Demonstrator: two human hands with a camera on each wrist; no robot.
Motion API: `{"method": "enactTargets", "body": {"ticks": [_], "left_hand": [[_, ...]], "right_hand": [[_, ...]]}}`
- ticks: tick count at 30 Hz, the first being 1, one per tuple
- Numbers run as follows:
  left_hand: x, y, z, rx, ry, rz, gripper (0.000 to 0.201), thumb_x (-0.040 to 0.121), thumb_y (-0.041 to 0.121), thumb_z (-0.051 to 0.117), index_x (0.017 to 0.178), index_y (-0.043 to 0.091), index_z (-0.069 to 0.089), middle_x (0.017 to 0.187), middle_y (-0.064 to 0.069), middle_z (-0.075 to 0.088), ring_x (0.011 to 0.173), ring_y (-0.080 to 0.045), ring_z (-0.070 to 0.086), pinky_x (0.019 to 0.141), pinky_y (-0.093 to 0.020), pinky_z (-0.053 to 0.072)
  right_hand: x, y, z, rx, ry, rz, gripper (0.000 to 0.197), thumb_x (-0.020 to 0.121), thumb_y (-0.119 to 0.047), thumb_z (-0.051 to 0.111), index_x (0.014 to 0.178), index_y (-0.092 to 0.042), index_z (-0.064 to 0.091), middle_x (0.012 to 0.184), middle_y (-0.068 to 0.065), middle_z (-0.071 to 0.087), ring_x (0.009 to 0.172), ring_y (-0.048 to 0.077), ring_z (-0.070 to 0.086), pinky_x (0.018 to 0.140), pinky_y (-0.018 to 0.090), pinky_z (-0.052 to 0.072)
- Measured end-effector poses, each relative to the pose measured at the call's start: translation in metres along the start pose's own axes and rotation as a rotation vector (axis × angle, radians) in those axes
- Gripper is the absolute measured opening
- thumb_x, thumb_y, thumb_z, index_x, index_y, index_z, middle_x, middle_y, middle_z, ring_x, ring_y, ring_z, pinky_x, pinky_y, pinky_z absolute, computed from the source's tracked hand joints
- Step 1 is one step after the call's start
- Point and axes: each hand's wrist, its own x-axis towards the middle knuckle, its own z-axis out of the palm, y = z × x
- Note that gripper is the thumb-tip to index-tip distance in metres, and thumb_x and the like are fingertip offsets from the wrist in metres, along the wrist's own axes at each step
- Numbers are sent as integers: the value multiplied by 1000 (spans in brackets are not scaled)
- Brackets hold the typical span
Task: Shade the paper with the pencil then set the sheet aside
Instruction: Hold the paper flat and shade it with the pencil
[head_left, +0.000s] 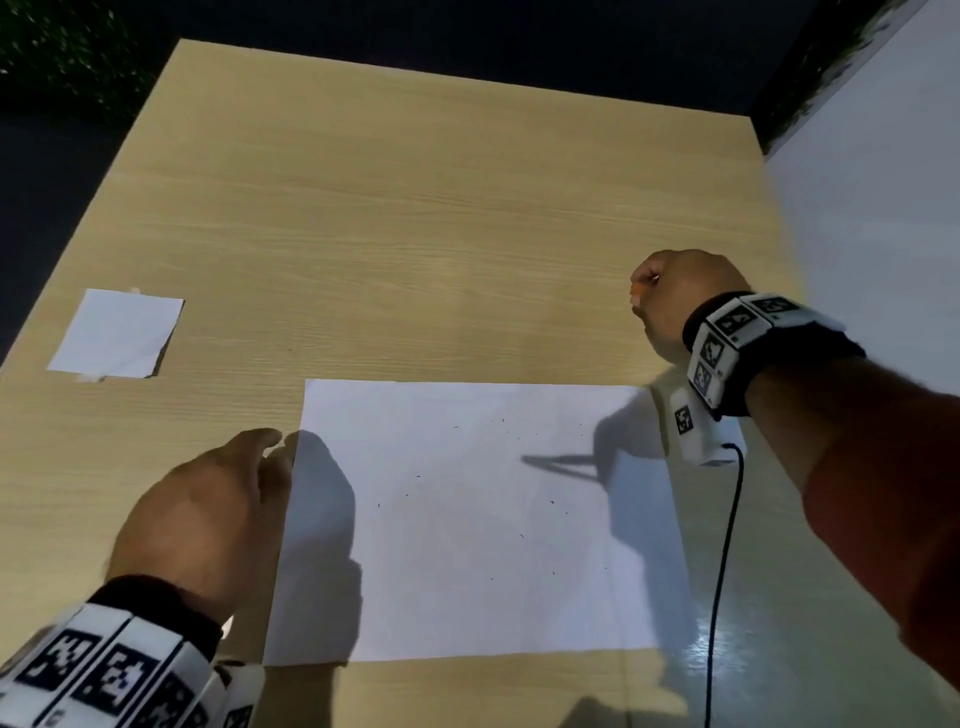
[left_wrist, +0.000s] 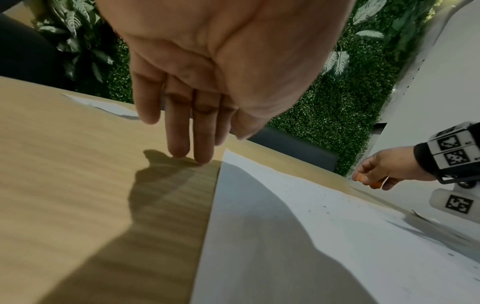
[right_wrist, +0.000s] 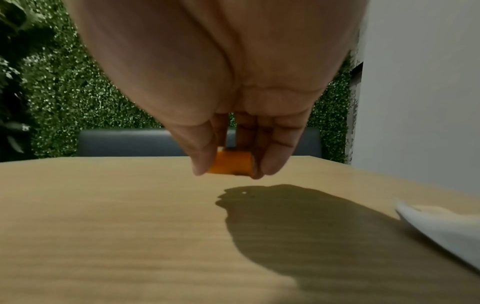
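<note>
Paper (head_left: 483, 519) lies flat on the wooden table (head_left: 389, 234), near its front edge, with a few small dark specks on it; the head view alone takes in the whole sheet and a smaller white sheet (head_left: 117, 332) lying well apart at the table's far left; from the left wrist, the fingers (left_wrist: 202, 148) of the left hand (head_left: 208, 509) point straight down, 2 tips touching bare wood just beside the sheet's left edge, grip loose and holding nothing; that view also catches the right hand (left_wrist: 381, 168) beyond the sheet's far right corner, with something orange between its fingers; only the right wrist view shows it clearly: thumb and fingers are curled and pinch a short orange piece, the pencil (right_wrist: 231, 163) as far as I can tell, held above the table, clear of its own shadow; a black cable (head_left: 724, 545) runs along the sheet's right side.
</note>
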Motion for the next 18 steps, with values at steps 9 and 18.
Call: {"method": "enactTargets", "body": {"ticks": [9,18], "left_hand": [[-1,20,18,45,-43,3,89,75,68,55,147,26,24,134,-13,41,117,-33,38,88,-49,42],[0,5,40,181,-354,157,137,38,102,35,133,41,-42,143,7,-50,133,-18,-42,110,-60,-7]], "right_hand": [[2,-20,7,168,-29,-26,22,92,-28,56,110,-18,65,113,4,66,105,25,59,89,29,47],[-146,-122,83,274,-321,-553,14,93,-20,52,100,-14,62,103,2,60,96,18,55,80,27,43]]}}
